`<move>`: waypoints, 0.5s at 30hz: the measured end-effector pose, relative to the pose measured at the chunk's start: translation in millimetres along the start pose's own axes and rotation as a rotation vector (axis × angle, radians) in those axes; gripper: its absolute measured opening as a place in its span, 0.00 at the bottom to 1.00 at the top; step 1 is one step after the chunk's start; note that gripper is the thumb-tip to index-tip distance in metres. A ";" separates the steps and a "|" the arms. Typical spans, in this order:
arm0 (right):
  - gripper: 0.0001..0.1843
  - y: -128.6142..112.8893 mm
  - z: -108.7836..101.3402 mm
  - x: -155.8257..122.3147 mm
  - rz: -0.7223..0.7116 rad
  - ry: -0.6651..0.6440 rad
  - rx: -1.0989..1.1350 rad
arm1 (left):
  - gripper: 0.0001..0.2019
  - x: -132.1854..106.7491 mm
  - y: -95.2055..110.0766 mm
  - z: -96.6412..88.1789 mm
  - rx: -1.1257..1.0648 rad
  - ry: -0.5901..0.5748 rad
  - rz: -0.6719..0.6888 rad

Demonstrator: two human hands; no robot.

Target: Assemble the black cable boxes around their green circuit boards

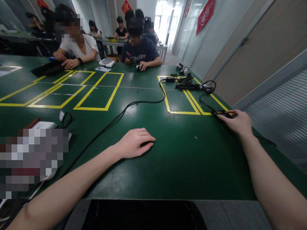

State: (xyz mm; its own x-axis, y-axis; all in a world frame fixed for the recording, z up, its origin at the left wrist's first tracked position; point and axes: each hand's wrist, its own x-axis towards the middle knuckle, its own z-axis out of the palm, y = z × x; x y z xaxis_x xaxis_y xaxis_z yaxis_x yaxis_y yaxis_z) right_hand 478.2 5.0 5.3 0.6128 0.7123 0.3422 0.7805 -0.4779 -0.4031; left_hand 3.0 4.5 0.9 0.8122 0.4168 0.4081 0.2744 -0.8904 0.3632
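My left hand (135, 142) rests on the green table (168, 172), fingers extended and the thumb a little apart, with nothing seen in it. At the right edge of the table, my right hand (240, 123) grips a small flat black device (219, 112) with yellowish marks between thumb and fingers. Part of the device is hidden by the hand, and its exact kind cannot be made out. Beyond it lies a bundle of black cables (189, 85), with one cable trailing toward the device.
A long black cable (129, 103) crosses the table toward the lower left. Yellow tape outlines (106, 108) mark the tabletop. A blurred-out item (35, 156) lies at left. Two people sit across the table, one holding a dark tool (129, 57); a white device (106, 62) stands between them.
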 end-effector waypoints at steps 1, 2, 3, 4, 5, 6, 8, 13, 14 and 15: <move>0.15 -4.2 -2.7 -1.6 0.034 -0.033 0.012 | 0.12 -0.2 -0.1 0.1 0.001 0.001 0.000; 0.15 -8.2 -5.4 -3.1 0.057 -0.053 0.020 | 0.12 -0.3 -0.1 0.1 0.001 0.001 0.000; 0.15 -11.7 -8.0 -4.2 0.068 -0.061 0.025 | 0.11 -0.4 -0.1 0.1 0.002 -0.001 0.001; 0.15 -14.5 -10.1 -4.9 0.070 -0.057 0.027 | 0.11 -0.4 0.0 0.0 0.001 -0.001 0.003; 0.15 -16.3 -11.8 -5.3 0.070 -0.050 0.026 | 0.11 -0.4 0.1 0.0 0.000 -0.004 0.004; 0.15 -17.1 -12.9 -5.1 0.074 -0.042 0.027 | 0.11 -0.4 0.2 -0.1 -0.002 -0.005 0.004; 0.16 -16.0 -13.1 -3.9 0.084 -0.025 0.024 | 0.11 -0.2 0.6 -0.1 -0.006 -0.009 0.004; 0.22 -4.8 -2.9 0.7 0.059 0.073 -0.094 | 0.12 0.6 1.0 -0.1 -0.014 -0.018 0.000; 0.22 -2.4 0.0 1.4 0.042 0.081 -0.104 | 0.12 0.6 1.0 -0.2 -0.015 -0.018 0.001; 0.22 0.0 2.8 2.1 0.025 0.081 -0.105 | 0.12 0.7 0.9 -0.3 -0.015 -0.018 0.001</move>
State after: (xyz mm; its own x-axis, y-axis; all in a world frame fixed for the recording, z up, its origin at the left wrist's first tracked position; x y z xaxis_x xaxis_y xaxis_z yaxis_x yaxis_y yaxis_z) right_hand 479.2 7.9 3.7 0.6372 0.6575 0.4022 0.7707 -0.5493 -0.3230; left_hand 3.6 4.0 1.7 0.8219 0.4124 0.3930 0.2658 -0.8878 0.3757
